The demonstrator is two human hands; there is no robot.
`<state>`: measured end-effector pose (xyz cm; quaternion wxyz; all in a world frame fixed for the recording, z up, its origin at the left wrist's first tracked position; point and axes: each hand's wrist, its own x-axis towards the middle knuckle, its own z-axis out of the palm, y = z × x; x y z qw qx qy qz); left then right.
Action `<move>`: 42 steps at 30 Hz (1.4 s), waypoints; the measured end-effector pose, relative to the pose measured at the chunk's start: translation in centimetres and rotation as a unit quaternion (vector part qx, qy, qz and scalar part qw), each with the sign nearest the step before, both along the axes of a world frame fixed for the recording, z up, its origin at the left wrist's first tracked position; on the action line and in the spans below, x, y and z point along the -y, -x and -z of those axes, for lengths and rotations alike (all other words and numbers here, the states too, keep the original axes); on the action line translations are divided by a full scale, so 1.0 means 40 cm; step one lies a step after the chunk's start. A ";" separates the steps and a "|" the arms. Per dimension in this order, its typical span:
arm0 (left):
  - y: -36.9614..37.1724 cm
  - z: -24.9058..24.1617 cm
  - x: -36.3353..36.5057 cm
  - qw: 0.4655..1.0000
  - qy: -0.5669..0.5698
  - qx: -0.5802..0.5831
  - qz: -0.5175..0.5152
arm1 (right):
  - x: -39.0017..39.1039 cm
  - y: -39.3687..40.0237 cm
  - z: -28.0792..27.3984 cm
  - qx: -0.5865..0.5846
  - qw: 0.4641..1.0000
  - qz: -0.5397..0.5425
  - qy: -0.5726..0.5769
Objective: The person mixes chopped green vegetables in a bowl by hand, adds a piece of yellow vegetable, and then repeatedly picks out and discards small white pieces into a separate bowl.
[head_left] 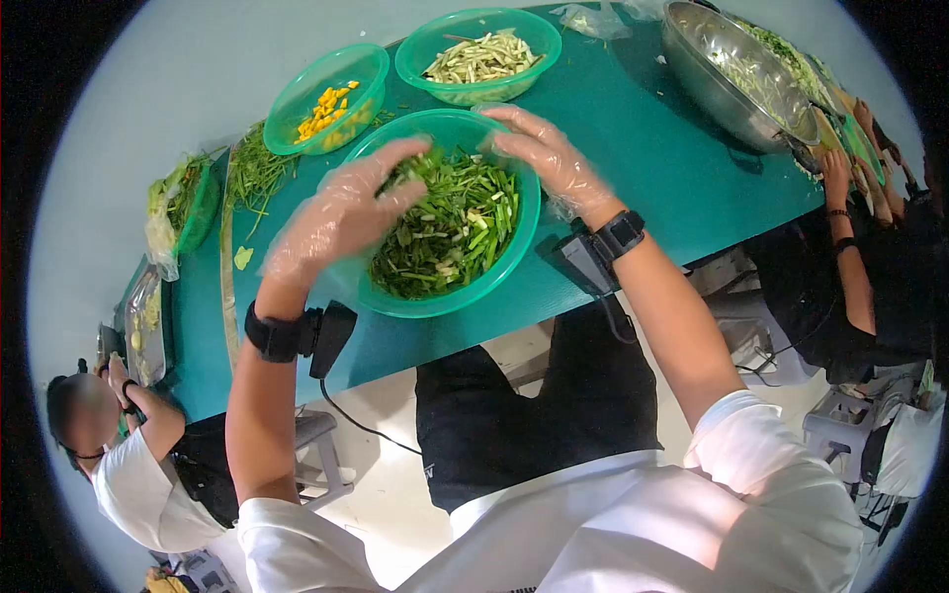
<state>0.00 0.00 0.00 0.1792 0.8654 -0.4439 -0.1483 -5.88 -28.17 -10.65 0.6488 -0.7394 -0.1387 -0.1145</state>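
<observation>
A green plastic basin (531,219) holds chopped green leaves and stems (460,232) with a few pale pieces among them. My left hand (341,212), in a clear plastic glove, is over the basin's left side with fingers and thumb apart; slight blur surrounds its fingertips near the greens. Also gloved, my right hand (554,163) is at the far right rim, its fingers stretched over the basin and the thumb apart. Whether either hand touches the rim or the leaves is hard to tell. Both wrists wear black straps with small boxes.
Behind are a green basin of yellow pieces (328,109) and another of pale cut strips (484,61). Long green stems (255,168) lie left. A large steel bowl (756,94) stands right. Co-workers sit at both ends, one person's hand (836,170) near cut greens.
</observation>
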 end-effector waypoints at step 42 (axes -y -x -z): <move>0.024 -0.027 -0.006 0.887 0.269 -0.293 -0.236 | 0.000 -0.013 0.014 -0.001 0.999 0.025 -0.029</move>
